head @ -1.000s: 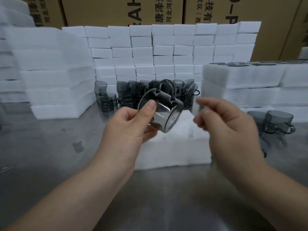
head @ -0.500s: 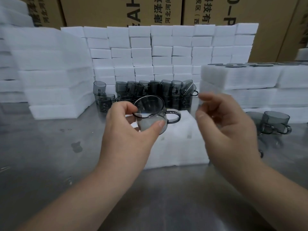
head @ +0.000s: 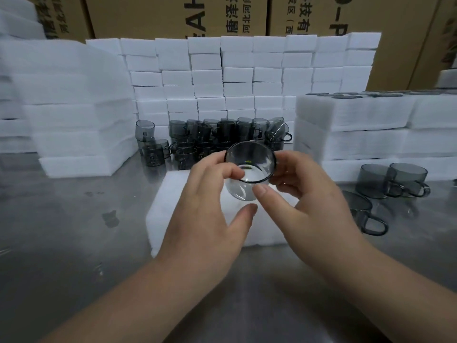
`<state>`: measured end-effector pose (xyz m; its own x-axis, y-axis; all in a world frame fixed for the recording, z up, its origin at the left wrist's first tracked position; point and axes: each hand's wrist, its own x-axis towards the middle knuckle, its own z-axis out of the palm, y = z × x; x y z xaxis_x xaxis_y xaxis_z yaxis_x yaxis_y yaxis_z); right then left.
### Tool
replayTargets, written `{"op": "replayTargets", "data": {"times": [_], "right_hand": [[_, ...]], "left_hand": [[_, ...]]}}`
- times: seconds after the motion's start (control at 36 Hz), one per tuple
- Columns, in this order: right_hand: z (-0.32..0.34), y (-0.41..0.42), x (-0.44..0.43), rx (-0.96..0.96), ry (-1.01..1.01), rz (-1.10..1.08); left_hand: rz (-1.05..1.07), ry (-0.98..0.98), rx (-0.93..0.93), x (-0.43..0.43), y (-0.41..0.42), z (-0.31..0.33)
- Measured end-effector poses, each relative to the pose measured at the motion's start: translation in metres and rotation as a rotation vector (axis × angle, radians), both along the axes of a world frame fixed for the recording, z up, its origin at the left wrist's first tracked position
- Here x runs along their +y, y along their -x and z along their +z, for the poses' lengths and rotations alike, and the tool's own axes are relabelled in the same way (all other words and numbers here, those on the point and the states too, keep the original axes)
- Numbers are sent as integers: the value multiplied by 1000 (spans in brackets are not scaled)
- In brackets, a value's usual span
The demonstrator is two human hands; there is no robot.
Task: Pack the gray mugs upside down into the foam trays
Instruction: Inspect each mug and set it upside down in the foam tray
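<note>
Near edge of table (head: 61, 231): bare steel, open from left to right. Foam tray (head: 168, 214) mid-table; left hand (head: 205, 214) and right hand (head: 316, 201) hold a gray mug (head: 252, 164) over it. Mug cluster (head: 210, 134) behind the tray. Foam stacks (head: 74, 115) wall the far left corner, far edge and right side. Three loose mugs (head: 395, 179) near right edge

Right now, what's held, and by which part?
One mug, by its rim: left hand with fingers on the rim's left side, right hand pinching the right side, thumb at the lower edge. Its handle is hidden.
</note>
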<state>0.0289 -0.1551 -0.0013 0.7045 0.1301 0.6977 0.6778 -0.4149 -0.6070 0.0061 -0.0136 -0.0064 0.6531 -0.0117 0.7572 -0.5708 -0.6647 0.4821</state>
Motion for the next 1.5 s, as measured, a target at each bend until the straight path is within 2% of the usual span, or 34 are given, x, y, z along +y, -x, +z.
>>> {"op": "replayTargets", "data": {"times": [0.19,0.28,0.39,0.47,0.56,0.61,0.97,1.5], "right_hand": [[-2,-9,-5,80,-85,-16],[-2,-11,-6,56,-72,-48],[2,-17,-9,46,-94,-140],[5,-24,-15,52,-95,-197],[6,-28,-16,82,-48,-232],[5,-28,-14,99,-8,-244],[0,-27,-7,136,119,-251],[-6,-28,-5,162,228,-285]], "left_hand": [[-188,-64,0,-4,6,1],[-183,-93,34,-4,6,0],[-19,-149,115,3,3,3],[149,-364,194,6,-1,4],[278,-575,347,6,-6,-2],[313,-641,384,6,-8,-5],[336,-735,402,7,-10,-4],[319,-714,383,7,-10,-3]]}}
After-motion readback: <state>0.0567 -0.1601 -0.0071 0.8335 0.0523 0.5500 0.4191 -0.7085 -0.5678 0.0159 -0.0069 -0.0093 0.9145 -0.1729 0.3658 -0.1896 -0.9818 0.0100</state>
